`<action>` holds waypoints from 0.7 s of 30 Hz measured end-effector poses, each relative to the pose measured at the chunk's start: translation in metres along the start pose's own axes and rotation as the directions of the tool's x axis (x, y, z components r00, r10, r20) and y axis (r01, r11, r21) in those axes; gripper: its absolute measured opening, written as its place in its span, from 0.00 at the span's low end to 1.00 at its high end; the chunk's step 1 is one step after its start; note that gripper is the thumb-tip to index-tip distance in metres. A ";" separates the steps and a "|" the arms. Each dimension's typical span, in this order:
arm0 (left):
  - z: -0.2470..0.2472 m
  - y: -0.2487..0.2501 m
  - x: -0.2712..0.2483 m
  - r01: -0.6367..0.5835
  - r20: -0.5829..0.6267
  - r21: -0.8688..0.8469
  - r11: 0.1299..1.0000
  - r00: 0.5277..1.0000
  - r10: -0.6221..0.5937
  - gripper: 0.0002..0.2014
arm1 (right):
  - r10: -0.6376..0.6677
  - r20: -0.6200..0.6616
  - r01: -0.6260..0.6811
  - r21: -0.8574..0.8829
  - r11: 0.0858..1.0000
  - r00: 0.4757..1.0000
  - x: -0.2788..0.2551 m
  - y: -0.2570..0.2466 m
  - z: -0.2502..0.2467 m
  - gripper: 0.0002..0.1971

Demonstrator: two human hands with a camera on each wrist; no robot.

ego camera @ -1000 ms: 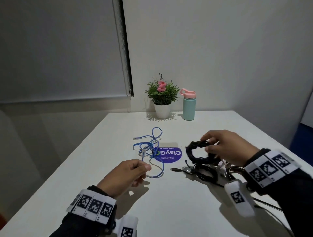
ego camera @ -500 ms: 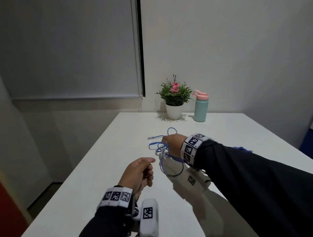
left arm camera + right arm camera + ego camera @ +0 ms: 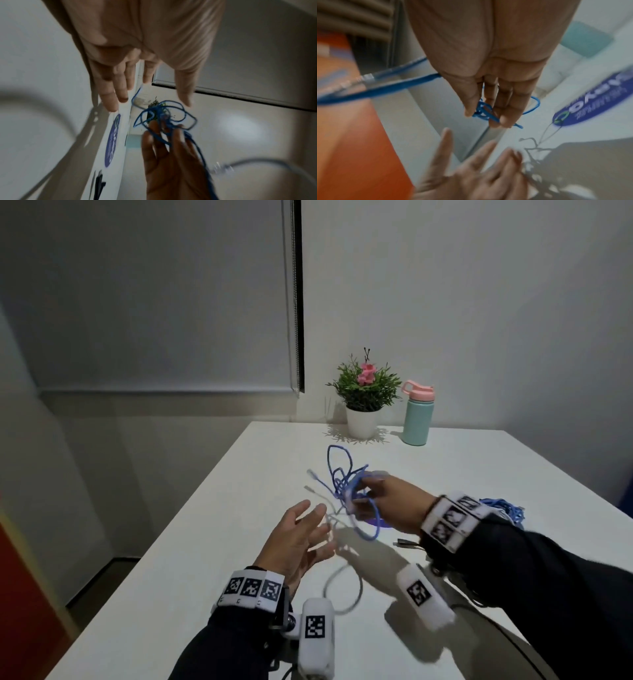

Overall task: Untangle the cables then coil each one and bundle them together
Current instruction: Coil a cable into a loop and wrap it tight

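A tangle of blue cable (image 3: 342,484) hangs above the white table (image 3: 205,542), pinched between the thumb and fingers of my right hand (image 3: 363,491). The right wrist view shows those fingers closed on the blue cable knot (image 3: 483,112), with a clear plug end (image 3: 368,77) trailing to the left. A pale grey cable (image 3: 342,590) droops from the tangle and loops on the table. My left hand (image 3: 308,518) hovers just left of the tangle, palm up, fingers spread, holding nothing. In the left wrist view the left hand (image 3: 150,97) is close above the blue cable (image 3: 164,116).
A potted plant (image 3: 363,422) and a teal bottle (image 3: 416,419) stand at the table's far edge. A purple sticker (image 3: 376,523) lies under my right hand. Behind my right wrist lie another blue cable bundle (image 3: 503,506) and a black plug (image 3: 406,542).
My right hand left the black coil, crossed to the blue tangle and lifted it off the table. My left hand opened from a loose curl and rose toward the tangle.
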State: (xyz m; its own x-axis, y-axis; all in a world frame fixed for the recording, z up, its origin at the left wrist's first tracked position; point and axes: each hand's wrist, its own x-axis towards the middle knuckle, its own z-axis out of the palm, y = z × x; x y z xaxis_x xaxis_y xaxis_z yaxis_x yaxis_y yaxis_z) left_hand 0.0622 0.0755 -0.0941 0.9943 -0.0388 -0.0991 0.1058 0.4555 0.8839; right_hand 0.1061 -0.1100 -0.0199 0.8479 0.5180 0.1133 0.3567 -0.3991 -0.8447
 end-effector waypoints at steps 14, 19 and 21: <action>0.050 -0.025 -0.012 -0.199 -0.053 0.266 0.943 0.974 0.220 0.13 | 0.225 -0.319 0.114 0.771 0.626 0.921 -0.122 0.050 -0.011 0.15; 0.051 -0.022 -0.011 -0.201 -0.141 0.371 0.906 0.953 0.269 0.17 | 0.323 -0.147 -0.035 0.867 0.497 0.935 -0.127 0.043 -0.019 0.15; 0.052 -0.022 -0.013 -0.193 -0.163 0.304 0.933 0.954 0.251 0.19 | 0.350 -0.088 -0.119 0.840 0.530 0.933 -0.129 0.044 -0.023 0.10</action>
State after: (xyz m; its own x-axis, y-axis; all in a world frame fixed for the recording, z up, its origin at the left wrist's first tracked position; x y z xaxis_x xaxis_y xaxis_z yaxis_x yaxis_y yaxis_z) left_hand 0.0474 0.0199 -0.0880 0.9735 0.2225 0.0526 -0.0902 0.1625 0.9826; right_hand 0.0208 -0.2115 -0.0596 0.9502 0.2766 -0.1435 -0.2413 0.3621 -0.9004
